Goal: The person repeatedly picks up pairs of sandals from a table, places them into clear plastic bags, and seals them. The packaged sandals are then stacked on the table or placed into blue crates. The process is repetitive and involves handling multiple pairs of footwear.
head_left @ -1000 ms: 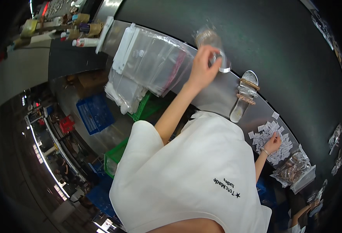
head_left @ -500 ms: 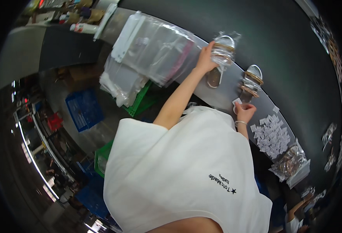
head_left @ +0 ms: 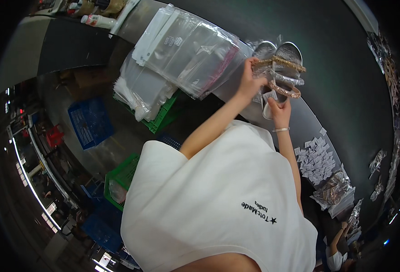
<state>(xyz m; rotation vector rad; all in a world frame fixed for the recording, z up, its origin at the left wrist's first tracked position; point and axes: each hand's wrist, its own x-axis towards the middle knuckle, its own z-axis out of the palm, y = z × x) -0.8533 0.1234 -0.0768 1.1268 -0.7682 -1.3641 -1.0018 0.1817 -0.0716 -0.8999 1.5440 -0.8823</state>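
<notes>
Two strappy sandals with gold, silver and rose bands are raised side by side over the grey work surface, toes pointing away. My left hand (head_left: 252, 84) is closed on the left sandal (head_left: 264, 63), whose upper is partly covered by clear plastic. Lower down, my right hand (head_left: 280, 112) grips the right sandal (head_left: 291, 56) near its heel. A small white tag (head_left: 270, 96) shows by my right thumb, against the sandals. The heel parts are partly hidden by my fingers.
Left of the sandals lies a stack of clear plastic bags (head_left: 184, 50), overhanging a green crate (head_left: 163, 113). A pile of small white tags (head_left: 315, 158) and a bagged bundle (head_left: 333, 188) sit on the right. Beyond runs a dark belt-like surface (head_left: 340, 77). A co-worker's arm (head_left: 338, 238) shows lower right.
The right sandal has been lifted from the surface into my right hand and brought beside the left one. Both hands have come together.
</notes>
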